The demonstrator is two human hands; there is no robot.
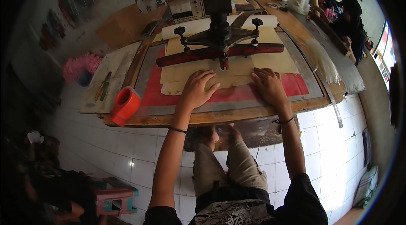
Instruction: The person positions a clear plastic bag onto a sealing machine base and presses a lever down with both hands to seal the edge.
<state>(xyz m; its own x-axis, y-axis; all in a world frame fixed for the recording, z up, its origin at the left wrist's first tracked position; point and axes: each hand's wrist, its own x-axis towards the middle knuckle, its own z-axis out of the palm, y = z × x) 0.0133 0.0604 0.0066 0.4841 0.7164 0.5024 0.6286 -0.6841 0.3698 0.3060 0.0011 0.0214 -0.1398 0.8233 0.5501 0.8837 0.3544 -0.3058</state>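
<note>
a tan sheet [234, 79] lies flat in the middle of the surface [203, 118], its wavy near edge facing the person. the left hand [198, 90] rests on the left part of this sheet, thumb well out from the fingers, so its grip is wide. the right hand [269, 85] lies palm down on the right part, fingers closer together and slightly bent; its grip is also spread flat rather than clenched. both wrists wear dark bands.

a red sheet [149, 92] shows from under the tan one at the left, right and near sides. just beyond the fingertips, a dark red bar [264, 49] runs crosswise above the tan sheet, beneath a black metal bracket [224, 35] with two knobs. behind it lies a cream roll [266, 21], and farther back stands a pale control box [185, 5].

at the near left corner sits a red tape dispenser [127, 104]; left of it, pliers [103, 86] lie on a board [116, 66]. a cardboard box [120, 26] is farther back. on the right side are pale thin strips [325, 62] and a metal ruler [336, 109] jutting over the edge. another person [349, 22] is at the upper right. white tiles [146, 149] cover the floor.
</note>
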